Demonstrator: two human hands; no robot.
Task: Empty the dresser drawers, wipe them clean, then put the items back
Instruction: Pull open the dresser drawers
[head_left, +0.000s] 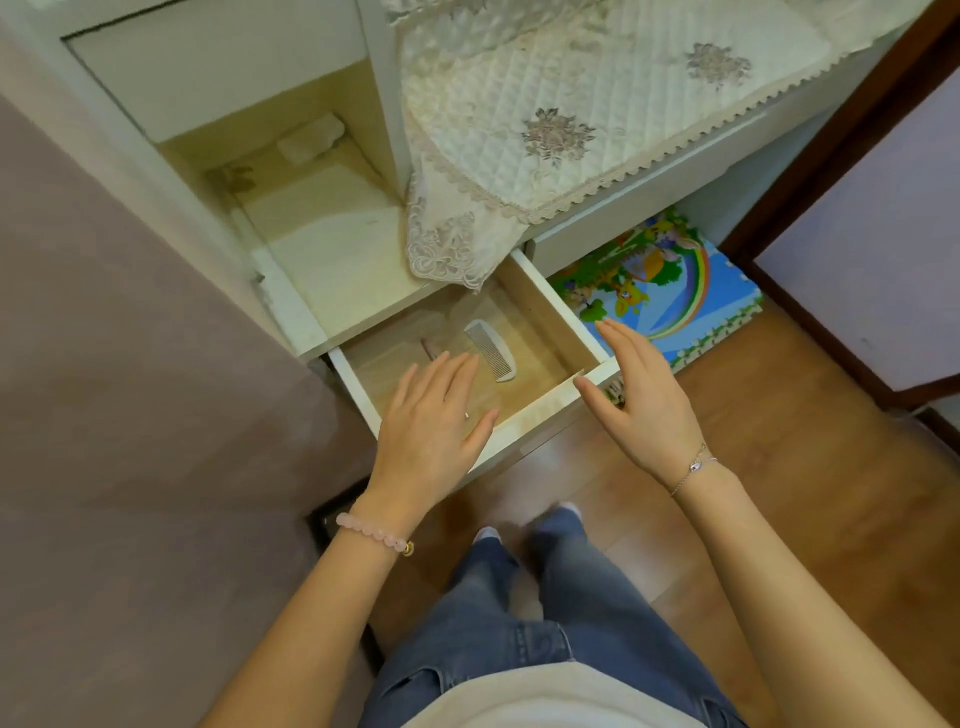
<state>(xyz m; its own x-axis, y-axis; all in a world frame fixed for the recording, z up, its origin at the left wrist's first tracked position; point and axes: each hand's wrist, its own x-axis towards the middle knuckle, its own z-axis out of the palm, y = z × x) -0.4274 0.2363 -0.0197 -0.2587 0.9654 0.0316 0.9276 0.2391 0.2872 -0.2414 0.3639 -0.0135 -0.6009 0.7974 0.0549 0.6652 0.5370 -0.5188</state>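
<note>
Two hands hovered at the open drawer (537, 413), both opened flat and holding nothing: the left hand (436, 415) over its near-left part, the right hand (644, 400) at 3 o'clock from it, beside the near-right corner. Inside, a white comb (491, 351) lay at 1 o'clock from the left hand, a small unidentifiable pinkish item (428, 348) at 12 o'clock. Beyond, a lace cloth (545, 130) overhung the dresser top (337, 260).
</note>
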